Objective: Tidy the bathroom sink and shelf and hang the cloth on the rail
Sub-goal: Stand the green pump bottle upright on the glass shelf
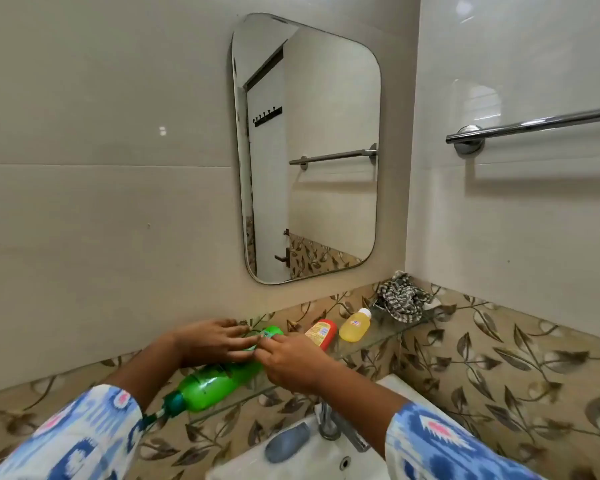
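Observation:
A glass shelf runs under the mirror. On its left part a large green pump bottle lies on its side, pump pointing left. Just above it my left hand and my right hand meet on a small green tube; the fingers of both hands hold it. A red-capped bottle and a yellow bottle lie on the shelf to the right. A striped cloth sits crumpled at the shelf's right end, in the corner. The chrome rail on the right wall is bare.
A white sink lies below the shelf, with a chrome tap and a grey-blue soap bar on its rim. The mirror hangs on the back wall. Leaf-patterned tiles line the wall behind the shelf.

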Tool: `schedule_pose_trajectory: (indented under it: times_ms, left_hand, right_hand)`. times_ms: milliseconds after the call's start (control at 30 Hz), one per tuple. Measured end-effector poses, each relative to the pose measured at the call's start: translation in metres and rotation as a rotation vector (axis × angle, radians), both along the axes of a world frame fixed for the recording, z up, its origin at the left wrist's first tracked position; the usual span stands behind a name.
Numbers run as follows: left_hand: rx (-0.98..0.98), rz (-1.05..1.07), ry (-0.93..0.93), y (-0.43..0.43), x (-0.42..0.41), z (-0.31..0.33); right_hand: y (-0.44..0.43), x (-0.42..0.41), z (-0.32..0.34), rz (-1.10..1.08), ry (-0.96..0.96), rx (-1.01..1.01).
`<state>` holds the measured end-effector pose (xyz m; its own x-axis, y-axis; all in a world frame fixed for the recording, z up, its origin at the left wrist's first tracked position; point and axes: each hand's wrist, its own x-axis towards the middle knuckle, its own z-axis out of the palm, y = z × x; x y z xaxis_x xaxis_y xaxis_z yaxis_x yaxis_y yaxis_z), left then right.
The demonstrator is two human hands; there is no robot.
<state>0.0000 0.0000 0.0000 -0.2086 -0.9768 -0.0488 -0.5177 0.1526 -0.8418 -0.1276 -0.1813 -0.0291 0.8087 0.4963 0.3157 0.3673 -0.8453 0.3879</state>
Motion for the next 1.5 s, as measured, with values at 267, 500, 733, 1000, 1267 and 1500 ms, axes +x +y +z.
schedule_pose_trajectory:
  times_ms: [267,500,733,1000,1267,1500]
  left_hand:
    - [-0.029,0.073,0.134,0.017,0.017,-0.016]
    - [-0.092,0.113,0.245,0.024,0.019,-0.02]
    - [-0.231,0.111,0.349,0.031,0.019,-0.039]
    - [-0.568,0.227,0.866,0.034,0.014,-0.052]
    - [-1.074,-0.017,1.508,-0.008,-0.02,-0.059]
    - [-1.225,0.089,1.539,-0.029,-0.015,-0.057]
  right_hand:
    - [0.021,0.005,-0.032,-0.115,-0.165,0.031]
    - [0.029,0.015,-0.041,-0.215,-0.059,0.097]
    - [0.022,0.019,-0.055,-0.096,-0.224,0.113]
    - [0.01,0.014,-0.04,0.122,-0.11,0.81]
    - [0.014,0.035,-0.028,0.091,0.029,1.249]
    - [0.012,0.042,-0.029,0.025,0.036,1.346]
